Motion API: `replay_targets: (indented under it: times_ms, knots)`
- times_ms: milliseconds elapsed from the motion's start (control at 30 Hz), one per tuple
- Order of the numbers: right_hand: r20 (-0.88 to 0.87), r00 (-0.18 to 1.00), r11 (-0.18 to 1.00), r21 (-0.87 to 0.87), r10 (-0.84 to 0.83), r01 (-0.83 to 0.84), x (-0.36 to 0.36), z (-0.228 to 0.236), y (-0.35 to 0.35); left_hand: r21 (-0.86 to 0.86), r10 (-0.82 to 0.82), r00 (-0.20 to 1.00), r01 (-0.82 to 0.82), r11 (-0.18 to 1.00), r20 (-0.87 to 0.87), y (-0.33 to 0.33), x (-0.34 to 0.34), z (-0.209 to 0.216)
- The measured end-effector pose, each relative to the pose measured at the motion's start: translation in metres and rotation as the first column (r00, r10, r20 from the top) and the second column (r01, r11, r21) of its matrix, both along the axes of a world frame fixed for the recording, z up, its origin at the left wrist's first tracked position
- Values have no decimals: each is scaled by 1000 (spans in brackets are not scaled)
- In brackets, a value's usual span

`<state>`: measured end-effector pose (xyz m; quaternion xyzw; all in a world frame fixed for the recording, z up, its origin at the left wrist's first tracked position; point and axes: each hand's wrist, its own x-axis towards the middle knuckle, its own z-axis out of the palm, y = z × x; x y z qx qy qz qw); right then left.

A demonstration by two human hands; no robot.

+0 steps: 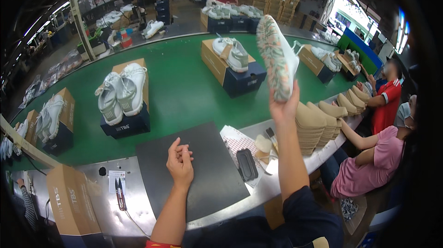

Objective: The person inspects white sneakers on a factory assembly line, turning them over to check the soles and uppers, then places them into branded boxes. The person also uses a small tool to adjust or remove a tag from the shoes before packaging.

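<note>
Raised over the far side of the bench, a white sneaker (277, 59) stands nearly upright, toe up. Its sole, patterned in grey-green and pink, faces left, and a loose lace hangs on its right. My right hand (285, 107) grips it by the heel end. My left hand (180, 162) hovers above a black mat (194, 174) with fingers loosely bent and apart, holding nothing. Beyond my hands, a shoebox (242, 82) carries a single white shoe (232, 54) with brown paper on it. Farther left, a pair of white sneakers (121, 92) rests on another shoebox (127, 125).
Thread snips (120, 195) lie on a card left of the mat. Right of it are a black oblong tray (247, 164) and stacked tan moulded inserts (310, 128). An upright carton (74, 197) stands at left. Co-workers (369, 162) sit along the right; a green conveyor (177, 102) runs behind the bench.
</note>
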<state>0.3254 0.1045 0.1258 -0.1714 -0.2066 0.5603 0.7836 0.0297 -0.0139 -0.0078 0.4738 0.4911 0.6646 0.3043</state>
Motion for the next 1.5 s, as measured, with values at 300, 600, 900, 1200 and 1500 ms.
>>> replay_targets:
  times_ms: [300, 600, 900, 1200, 1500]
  knots:
    - [903, 326, 795, 28, -280, 606, 47, -14, 170, -24, 93, 995, -92, 996, 36, 9, -10, 1]
    - [977, 61, 946, -213, 204, 245, 63, -31, 184, -73, 66, 996, -61, 995, 66, 11, -10, -2]
    - [915, -119, 883, 330, -387, -335, -163, 71, 112, -79, 107, 992, -101, 992, 69, 12, -10, -6]
    - [690, -710, 971, -44, -140, -234, -391, 61, 84, -109, 108, 989, -97, 989, 104, 12, -14, -2]
    - [872, -489, 995, -25, -26, -98, -413, 31, 98, -68, 155, 983, -148, 987, 102, 16, -16, -4]
